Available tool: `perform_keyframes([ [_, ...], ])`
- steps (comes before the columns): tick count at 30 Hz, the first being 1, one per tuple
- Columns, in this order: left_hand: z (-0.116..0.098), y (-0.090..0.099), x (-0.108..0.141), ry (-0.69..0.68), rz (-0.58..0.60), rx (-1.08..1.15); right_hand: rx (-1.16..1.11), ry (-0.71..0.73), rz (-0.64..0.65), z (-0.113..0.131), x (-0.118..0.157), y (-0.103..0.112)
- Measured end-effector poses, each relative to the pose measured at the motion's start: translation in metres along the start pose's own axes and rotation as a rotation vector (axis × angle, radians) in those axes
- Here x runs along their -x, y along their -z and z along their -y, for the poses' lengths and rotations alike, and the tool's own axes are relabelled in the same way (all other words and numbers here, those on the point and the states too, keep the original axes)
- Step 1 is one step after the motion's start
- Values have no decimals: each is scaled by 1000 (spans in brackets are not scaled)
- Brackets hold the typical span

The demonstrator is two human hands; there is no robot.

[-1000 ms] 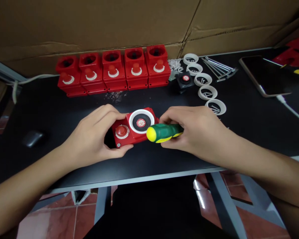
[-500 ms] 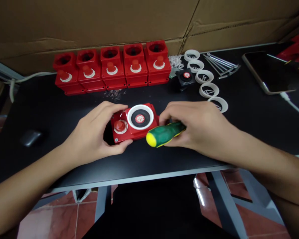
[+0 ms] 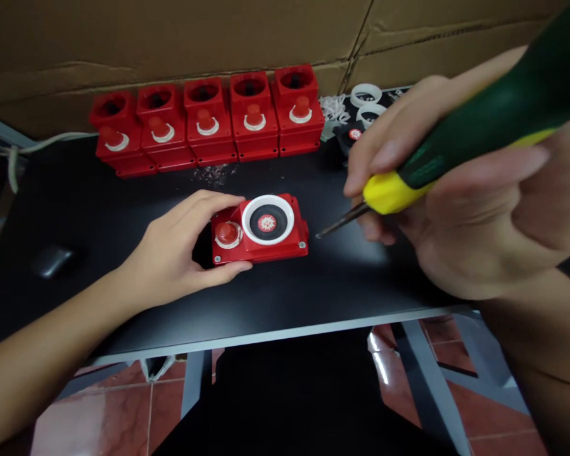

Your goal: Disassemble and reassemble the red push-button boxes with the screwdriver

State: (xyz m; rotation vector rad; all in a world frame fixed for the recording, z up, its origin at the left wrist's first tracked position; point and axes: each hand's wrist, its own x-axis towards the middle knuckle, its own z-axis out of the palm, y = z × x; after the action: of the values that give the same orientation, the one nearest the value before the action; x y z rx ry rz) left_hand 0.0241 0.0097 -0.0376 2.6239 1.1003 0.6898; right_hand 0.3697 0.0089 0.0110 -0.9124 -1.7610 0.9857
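Note:
On the black table lies a red box-shaped housing (image 3: 285, 244) with a white toothed ring (image 3: 247, 212), a black centre and a red dome-shaped part on its left side. Screw heads show at its near corners. My left hand (image 3: 171, 244) grips the housing's left end between thumb and fingers. My right hand (image 3: 484, 209) is raised close to the camera, closed around the green and yellow handle of a screwdriver (image 3: 432, 158). The screwdriver's dark tip points down and left, apart from the housing's right end.
Several red housings (image 3: 209, 139) stand in a row by the cardboard wall (image 3: 171, 38). White rings (image 3: 365, 95), white plastic bits (image 3: 333, 109) and a black part (image 3: 342, 140) lie at back right, partly behind my right hand. A computer mouse (image 3: 54, 261) lies at left.
My right hand has lifted the screwdriver up and to the right, toward the camera, uncovering the housing's near right corner. My left hand stays on the housing.

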Motion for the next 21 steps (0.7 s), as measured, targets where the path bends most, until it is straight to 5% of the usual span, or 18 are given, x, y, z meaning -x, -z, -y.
perform_keyframes([
  [4,-2,4,-3,-37,6,-21,-72,137,20,-6,-5,0],
  [14,-2,4,0,-9,13,11,5,-58,91,-3,-9,-2],
  [21,1,3,-1,-43,51,-17,-142,71,148,-1,-16,1],
])
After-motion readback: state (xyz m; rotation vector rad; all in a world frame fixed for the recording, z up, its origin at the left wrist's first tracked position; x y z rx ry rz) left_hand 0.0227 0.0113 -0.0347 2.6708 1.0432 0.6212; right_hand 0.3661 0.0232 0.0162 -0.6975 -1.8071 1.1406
